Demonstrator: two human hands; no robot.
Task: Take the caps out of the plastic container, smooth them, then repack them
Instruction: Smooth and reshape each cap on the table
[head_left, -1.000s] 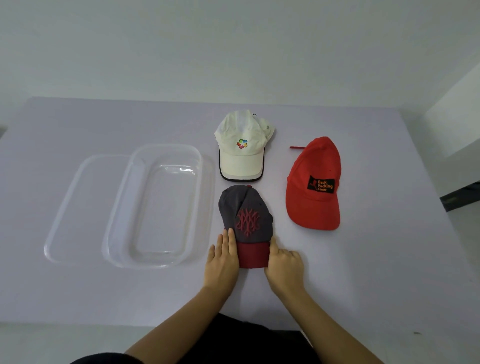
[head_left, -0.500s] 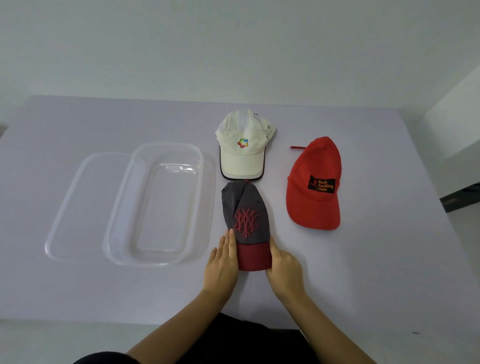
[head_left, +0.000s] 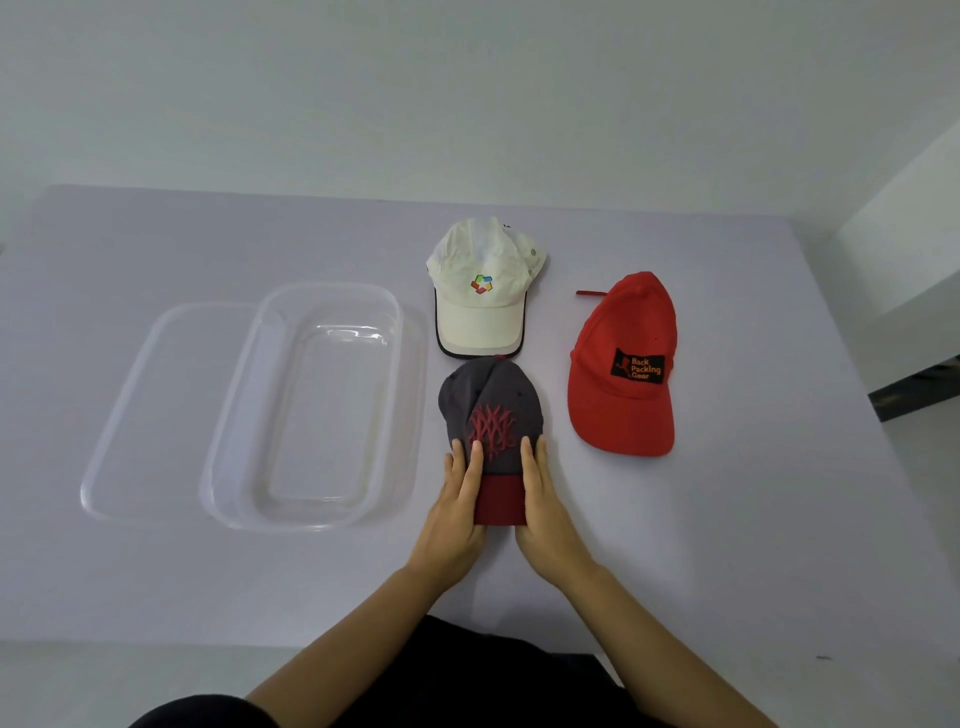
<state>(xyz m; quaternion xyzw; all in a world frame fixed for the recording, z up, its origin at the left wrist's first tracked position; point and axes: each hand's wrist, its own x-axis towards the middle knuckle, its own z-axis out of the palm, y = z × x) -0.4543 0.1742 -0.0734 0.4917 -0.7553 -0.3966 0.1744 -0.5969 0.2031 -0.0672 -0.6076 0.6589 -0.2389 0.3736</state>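
A grey cap with a dark red brim and red embroidery (head_left: 491, 410) lies flat on the table in front of me. My left hand (head_left: 457, 504) rests flat along its left side, fingers straight, and my right hand (head_left: 543, 504) lies the same way along its right side; both press on the crown and brim edges. Beyond it lies a white cap (head_left: 480, 299) with a multicoloured logo. A red cap (head_left: 626, 374) with a black patch lies to the right. The clear plastic container (head_left: 311, 405) stands to the left with nothing inside.
The container's clear lid (head_left: 150, 415) lies flat under its left edge. The lilac table (head_left: 779, 519) ends at a near edge by my body. A white wall rises behind; a ledge and dark gap show at the far right.
Both hands have slid forward along the grey cap, from beside the brim up onto the sides of the crown. The cap's crown looks flatter and wider.
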